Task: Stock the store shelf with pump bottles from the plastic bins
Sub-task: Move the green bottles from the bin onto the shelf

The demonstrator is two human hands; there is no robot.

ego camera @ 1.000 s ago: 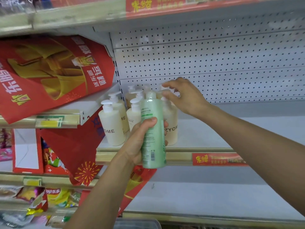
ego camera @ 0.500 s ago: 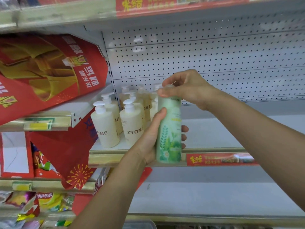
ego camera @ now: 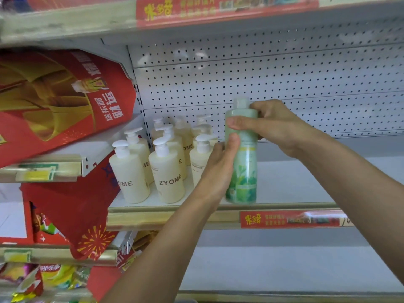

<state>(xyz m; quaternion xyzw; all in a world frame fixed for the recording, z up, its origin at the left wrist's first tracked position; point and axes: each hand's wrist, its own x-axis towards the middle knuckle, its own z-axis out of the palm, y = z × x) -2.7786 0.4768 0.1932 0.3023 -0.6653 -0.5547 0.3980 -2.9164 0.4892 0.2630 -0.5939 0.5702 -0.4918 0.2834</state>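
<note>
Shelving of white metal with a perforated back panel (ego camera: 284, 79) fills the store aisle; the middle shelf (ego camera: 295, 182) carries a gold front rail with a red price strip (ego camera: 290, 219). At far left a red and gold cardboard display (ego camera: 61, 101) leans over a neighbouring shelf, with snack packets (ego camera: 50, 278) below. On the middle shelf stands a cluster of cream pump bottles (ego camera: 168, 171) marked ZYOME; at least seven pump heads show, those behind partly hidden. Just right of them, one green cylindrical bottle with a leaf print (ego camera: 242, 169) stands upright at the shelf's front edge. The left hand (ego camera: 216, 169) grips its lower body, thumb on the front. The right hand (ego camera: 271, 125) wraps its shoulder below the pale cap.
</note>
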